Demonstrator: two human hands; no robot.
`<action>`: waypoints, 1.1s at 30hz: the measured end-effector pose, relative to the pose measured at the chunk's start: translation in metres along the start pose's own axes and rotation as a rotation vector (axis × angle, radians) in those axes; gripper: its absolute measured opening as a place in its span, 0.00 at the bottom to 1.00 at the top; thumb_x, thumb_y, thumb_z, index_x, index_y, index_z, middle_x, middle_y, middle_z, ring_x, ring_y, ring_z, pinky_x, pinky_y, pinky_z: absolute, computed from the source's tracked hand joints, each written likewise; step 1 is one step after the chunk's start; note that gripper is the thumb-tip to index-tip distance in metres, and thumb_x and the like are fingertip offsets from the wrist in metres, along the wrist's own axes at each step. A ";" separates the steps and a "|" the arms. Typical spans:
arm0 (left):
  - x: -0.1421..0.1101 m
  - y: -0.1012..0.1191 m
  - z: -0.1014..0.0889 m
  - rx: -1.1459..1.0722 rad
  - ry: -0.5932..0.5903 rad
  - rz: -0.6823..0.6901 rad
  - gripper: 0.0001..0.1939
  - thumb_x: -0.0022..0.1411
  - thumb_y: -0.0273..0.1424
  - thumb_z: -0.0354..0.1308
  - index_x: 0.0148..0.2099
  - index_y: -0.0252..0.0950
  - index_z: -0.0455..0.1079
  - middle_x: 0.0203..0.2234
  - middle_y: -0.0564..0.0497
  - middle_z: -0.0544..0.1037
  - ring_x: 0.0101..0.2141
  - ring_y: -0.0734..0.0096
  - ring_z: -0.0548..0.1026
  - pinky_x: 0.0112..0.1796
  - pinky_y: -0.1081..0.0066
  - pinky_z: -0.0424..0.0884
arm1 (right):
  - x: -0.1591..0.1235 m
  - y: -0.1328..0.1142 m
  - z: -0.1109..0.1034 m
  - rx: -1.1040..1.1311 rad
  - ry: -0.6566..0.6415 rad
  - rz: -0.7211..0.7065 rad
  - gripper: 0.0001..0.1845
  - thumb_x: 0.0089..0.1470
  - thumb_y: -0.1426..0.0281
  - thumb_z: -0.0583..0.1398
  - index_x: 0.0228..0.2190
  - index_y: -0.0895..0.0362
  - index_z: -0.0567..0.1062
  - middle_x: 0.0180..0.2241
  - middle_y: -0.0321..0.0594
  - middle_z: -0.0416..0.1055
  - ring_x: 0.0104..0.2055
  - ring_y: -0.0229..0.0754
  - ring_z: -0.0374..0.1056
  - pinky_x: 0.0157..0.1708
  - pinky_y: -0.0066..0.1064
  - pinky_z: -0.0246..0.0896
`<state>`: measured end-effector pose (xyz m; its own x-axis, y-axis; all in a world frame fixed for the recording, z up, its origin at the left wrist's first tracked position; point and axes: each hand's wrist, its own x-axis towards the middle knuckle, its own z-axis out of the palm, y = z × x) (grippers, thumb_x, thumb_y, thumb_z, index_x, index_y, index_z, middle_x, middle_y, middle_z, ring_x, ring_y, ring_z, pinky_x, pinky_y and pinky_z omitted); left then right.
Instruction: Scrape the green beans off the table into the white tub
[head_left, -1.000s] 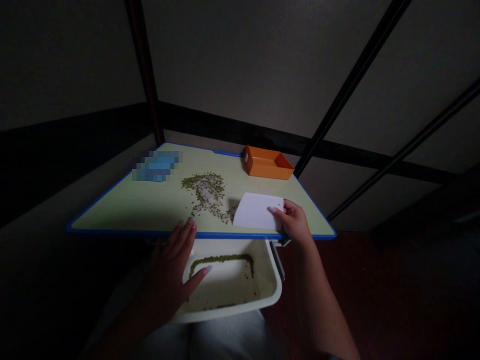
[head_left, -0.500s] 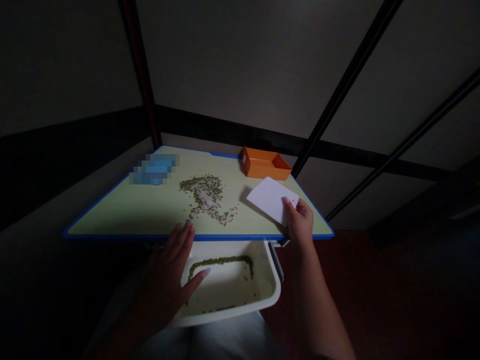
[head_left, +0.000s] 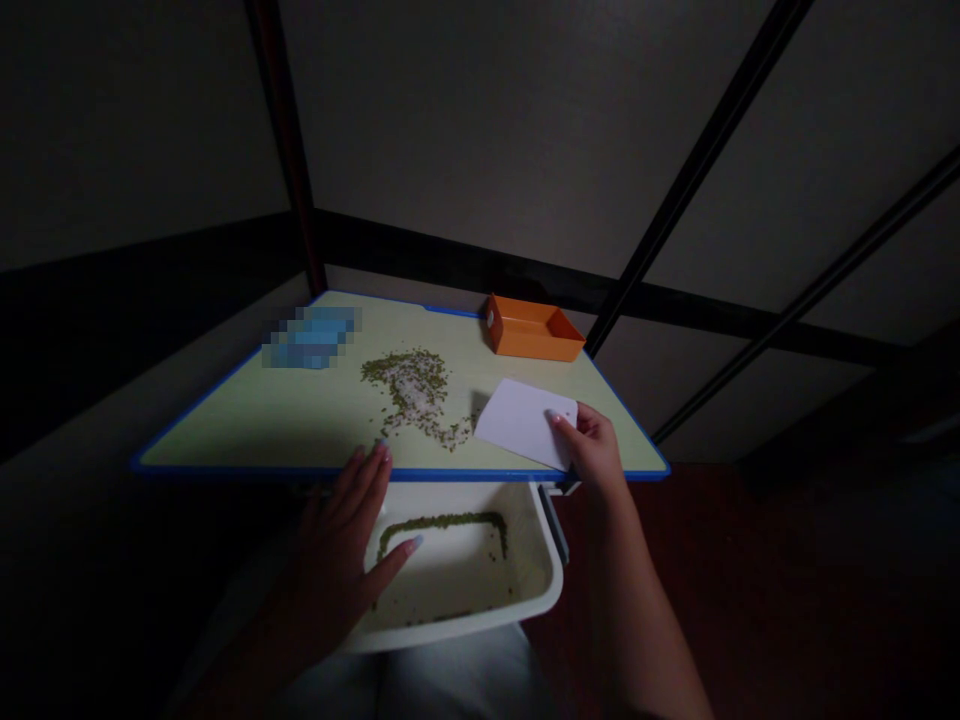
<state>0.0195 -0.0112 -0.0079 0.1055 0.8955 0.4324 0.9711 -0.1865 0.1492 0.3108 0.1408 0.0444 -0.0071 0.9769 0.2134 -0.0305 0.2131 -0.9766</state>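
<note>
My right hand (head_left: 596, 450) pinches a flat white scraper card (head_left: 521, 422) by its right end, low over the tabletop. The card's left edge is beside a scattered heap of small green and whitish grains (head_left: 412, 390). My left hand (head_left: 349, 530) has its fingers spread, the fingertips at the table's front edge and the thumb over a white tub (head_left: 551, 590). Inside the tub, green grains (head_left: 442, 521) line the far edge of the bottom, with a few loose ones elsewhere.
The pale green table (head_left: 240, 420) has a blue rim. An orange open box (head_left: 536, 343) sits at its back right corner, and a blurred-out blue item (head_left: 315, 338) lies at the left. Dark panelled walls stand behind, and the tub is below the front edge.
My right hand has moved the white card left and nearer the front edge, so it now reaches the right fringe of the grains. My left hand has stayed in place.
</note>
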 end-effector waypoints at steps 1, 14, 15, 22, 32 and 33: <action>0.000 0.000 0.000 0.000 0.000 0.000 0.42 0.64 0.47 0.46 0.70 0.43 0.28 0.67 0.43 0.54 0.65 0.50 0.53 0.54 0.43 0.61 | 0.000 0.000 0.000 -0.004 0.005 -0.006 0.18 0.38 0.58 0.70 0.27 0.58 0.77 0.26 0.39 0.76 0.24 0.38 0.66 0.24 0.28 0.58; 0.002 0.001 -0.003 -0.013 -0.010 -0.006 0.42 0.63 0.46 0.47 0.71 0.40 0.31 0.67 0.42 0.54 0.65 0.49 0.54 0.55 0.45 0.60 | 0.004 0.005 0.000 -0.059 0.084 -0.075 0.19 0.40 0.56 0.69 0.29 0.59 0.77 0.30 0.42 0.78 0.29 0.42 0.69 0.29 0.31 0.61; 0.001 0.001 -0.002 -0.012 -0.008 -0.010 0.42 0.63 0.45 0.48 0.71 0.40 0.31 0.67 0.42 0.54 0.65 0.49 0.54 0.55 0.44 0.60 | 0.004 0.005 0.001 -0.071 0.085 -0.077 0.20 0.40 0.56 0.69 0.29 0.59 0.77 0.30 0.42 0.78 0.29 0.42 0.69 0.29 0.31 0.61; 0.000 0.001 0.000 -0.029 0.009 -0.010 0.41 0.63 0.46 0.48 0.71 0.41 0.32 0.67 0.44 0.55 0.65 0.51 0.54 0.57 0.47 0.58 | 0.004 0.004 0.003 -0.109 0.142 -0.127 0.18 0.41 0.57 0.67 0.28 0.59 0.76 0.28 0.41 0.77 0.28 0.40 0.67 0.28 0.29 0.59; 0.001 0.001 -0.002 -0.025 -0.015 -0.010 0.41 0.64 0.46 0.46 0.70 0.42 0.30 0.67 0.41 0.55 0.65 0.49 0.53 0.54 0.41 0.60 | 0.008 0.009 -0.001 -0.302 0.360 -0.185 0.19 0.46 0.55 0.62 0.29 0.60 0.74 0.26 0.39 0.74 0.27 0.40 0.64 0.28 0.29 0.56; 0.001 0.001 -0.002 -0.024 -0.019 -0.012 0.41 0.64 0.46 0.46 0.70 0.42 0.30 0.67 0.41 0.54 0.65 0.49 0.53 0.54 0.41 0.60 | 0.009 0.009 -0.002 -0.332 0.381 -0.185 0.18 0.47 0.56 0.61 0.30 0.60 0.74 0.27 0.40 0.74 0.27 0.40 0.64 0.28 0.30 0.56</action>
<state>0.0203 -0.0117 -0.0051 0.0980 0.9052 0.4136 0.9669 -0.1851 0.1759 0.3125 0.1512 0.0372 0.3339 0.8450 0.4178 0.3212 0.3147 -0.8932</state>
